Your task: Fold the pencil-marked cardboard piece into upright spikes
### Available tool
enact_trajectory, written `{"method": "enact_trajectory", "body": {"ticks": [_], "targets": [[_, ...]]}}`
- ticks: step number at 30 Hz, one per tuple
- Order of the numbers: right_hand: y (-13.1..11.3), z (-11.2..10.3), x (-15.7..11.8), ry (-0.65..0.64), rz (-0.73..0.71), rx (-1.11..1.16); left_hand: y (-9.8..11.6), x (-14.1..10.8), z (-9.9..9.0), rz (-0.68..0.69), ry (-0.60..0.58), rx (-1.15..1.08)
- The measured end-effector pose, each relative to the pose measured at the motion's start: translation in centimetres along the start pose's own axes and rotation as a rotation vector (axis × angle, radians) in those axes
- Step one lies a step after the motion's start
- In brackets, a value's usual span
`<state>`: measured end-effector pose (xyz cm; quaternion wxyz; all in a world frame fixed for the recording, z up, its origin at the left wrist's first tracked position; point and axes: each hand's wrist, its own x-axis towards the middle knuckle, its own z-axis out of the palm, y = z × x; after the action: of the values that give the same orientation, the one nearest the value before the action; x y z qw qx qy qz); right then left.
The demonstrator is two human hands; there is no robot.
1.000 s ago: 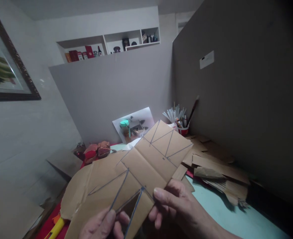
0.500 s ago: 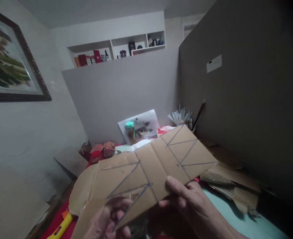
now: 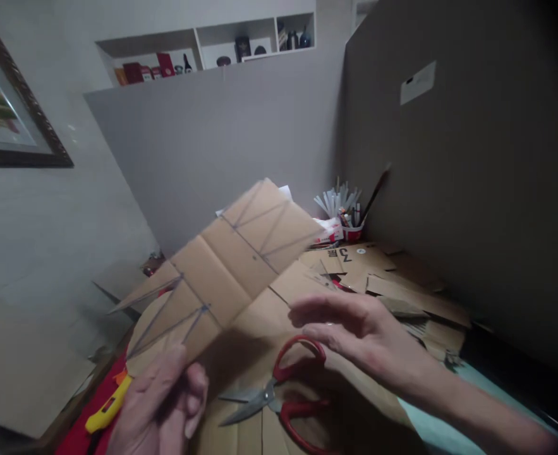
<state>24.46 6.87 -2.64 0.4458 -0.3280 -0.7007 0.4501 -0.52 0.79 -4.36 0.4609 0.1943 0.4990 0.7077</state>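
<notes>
My left hand (image 3: 160,404) grips the lower end of a cardboard strip (image 3: 226,272) marked with blue pen lines, holding it tilted up toward the back. My right hand (image 3: 354,332) hovers open and holds nothing, its fingers spread just above the red handles of a pair of scissors (image 3: 279,398). The scissors lie open on a flat cardboard sheet (image 3: 260,354) on the table, blades pointing left.
A yellow utility knife (image 3: 105,411) lies at the left on red material. Cardboard scraps (image 3: 402,291) pile at the right. A red cup of pens and sticks (image 3: 347,221) stands in the back corner against grey partition walls (image 3: 449,189).
My right hand has let go of the marked cardboard and moved down over the scissors. My left hand alone now lifts the strip up and left. The scissors have come into view.
</notes>
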Motion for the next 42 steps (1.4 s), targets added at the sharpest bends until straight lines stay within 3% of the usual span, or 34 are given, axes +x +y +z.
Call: {"method": "enact_trajectory", "body": {"ticks": [1, 3, 5, 8, 13, 18, 22, 27, 31, 36, 42], "targets": [[-0.1, -0.5, 0.0, -0.017, -0.054, -0.160, 0.2, 0.5, -0.2, 0.020, 0.038, -0.011], [0.1, -0.9, -0.2, -0.175, -0.066, -0.411, 0.3, 1.3, -0.5, 0.047, 0.112, -0.034], [0.4, -0.6, -0.6, -0.376, -0.013, -0.553, 0.5, 1.6, -0.5, 0.052, 0.168, -0.062], [1.1, 0.8, -1.2, -0.486, -0.057, -0.720, 1.0, 1.4, -0.1, 0.019, 0.222, -0.082], [1.3, 2.0, -1.8, -0.478, -0.155, -0.775, 1.6, 0.9, 0.8, 0.000, 0.230, -0.066], [0.8, 0.7, -1.5, -0.494, -0.127, -0.745, 1.3, 0.9, 0.8, 0.000, 0.214, -0.070], [0.7, -1.6, -0.5, -0.279, -0.123, -0.788, 1.2, 0.9, 0.2, 0.011, 0.164, -0.041], [1.0, -3.7, 0.7, -0.089, 0.045, -0.935, 1.0, 1.1, -0.3, 0.023, 0.131, -0.024], [1.3, -3.4, 0.2, -0.173, 0.088, -0.947, 0.9, 1.4, -0.6, 0.020, 0.124, -0.023], [1.6, -1.3, -0.8, -0.334, 0.072, -0.990, 0.9, 1.3, -0.4, 0.029, 0.116, -0.028], [3.4, -0.8, -0.5, -0.258, 0.072, -1.158, 0.4, 1.6, 0.3, 0.032, 0.068, -0.064]]}}
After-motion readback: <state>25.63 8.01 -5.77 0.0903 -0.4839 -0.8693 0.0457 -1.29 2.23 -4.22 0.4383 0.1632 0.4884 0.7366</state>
